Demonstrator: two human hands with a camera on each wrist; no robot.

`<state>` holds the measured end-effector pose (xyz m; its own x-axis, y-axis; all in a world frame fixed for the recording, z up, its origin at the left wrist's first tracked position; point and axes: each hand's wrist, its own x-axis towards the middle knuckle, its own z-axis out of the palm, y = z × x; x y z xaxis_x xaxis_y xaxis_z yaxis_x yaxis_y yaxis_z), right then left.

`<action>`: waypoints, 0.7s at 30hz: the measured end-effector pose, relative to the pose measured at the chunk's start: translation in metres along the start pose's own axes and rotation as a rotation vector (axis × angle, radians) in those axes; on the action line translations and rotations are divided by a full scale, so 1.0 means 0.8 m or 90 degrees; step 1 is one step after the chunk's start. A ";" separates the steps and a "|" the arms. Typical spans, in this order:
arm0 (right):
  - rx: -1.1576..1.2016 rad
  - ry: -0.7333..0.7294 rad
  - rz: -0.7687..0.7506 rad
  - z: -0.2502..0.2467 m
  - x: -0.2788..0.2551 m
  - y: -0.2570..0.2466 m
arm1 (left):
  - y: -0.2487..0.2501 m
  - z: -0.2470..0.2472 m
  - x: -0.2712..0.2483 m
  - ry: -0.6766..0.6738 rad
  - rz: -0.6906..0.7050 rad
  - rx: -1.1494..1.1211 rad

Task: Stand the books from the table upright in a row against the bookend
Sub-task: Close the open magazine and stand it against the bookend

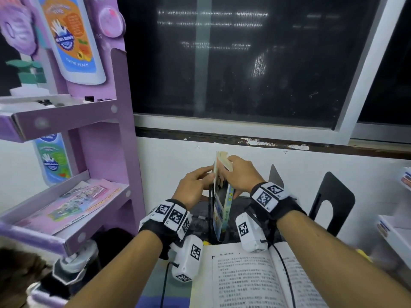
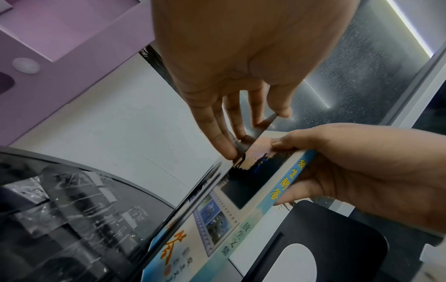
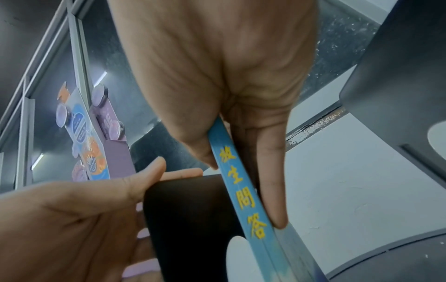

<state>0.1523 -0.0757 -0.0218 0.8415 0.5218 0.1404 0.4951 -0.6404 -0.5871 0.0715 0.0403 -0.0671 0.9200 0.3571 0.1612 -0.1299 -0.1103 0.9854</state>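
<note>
A thin blue book (image 1: 220, 211) with yellow spine lettering stands upright on the dark table. My right hand (image 1: 239, 174) grips it from above, thumb and fingers pinching the spine (image 3: 239, 192). Its cover (image 2: 231, 206) lies against a black bookend plate (image 1: 210, 210), which I see edge-on. My left hand (image 1: 196, 184) is on the plate's other side. Its straight fingers (image 2: 225, 145) rest on the plate's top edge, and the plate (image 3: 190, 219) stands between the two hands. A second book lies open (image 1: 251, 276) at the near edge.
Another black bookend (image 1: 331, 203) stands to the right, and a grey one (image 1: 275, 174) behind my right wrist. A purple cardboard display shelf (image 1: 104, 152) rises close on the left. The white wall and a dark window are right behind. White boxes (image 1: 393, 232) sit far right.
</note>
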 end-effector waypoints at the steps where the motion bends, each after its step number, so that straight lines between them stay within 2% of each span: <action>1: 0.008 -0.017 -0.001 -0.001 -0.001 -0.002 | 0.000 0.000 -0.001 -0.011 -0.003 -0.006; 6: 0.076 -0.099 0.010 0.000 -0.009 -0.014 | -0.001 -0.006 -0.002 -0.034 -0.015 -0.028; 21: 0.199 -0.159 0.046 0.008 -0.027 -0.029 | -0.004 -0.017 -0.012 -0.071 -0.024 -0.018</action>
<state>0.1214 -0.0682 -0.0162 0.7741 0.6273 -0.0857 0.3147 -0.4987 -0.8077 0.0583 0.0500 -0.0706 0.9597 0.2550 0.1180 -0.1028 -0.0722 0.9921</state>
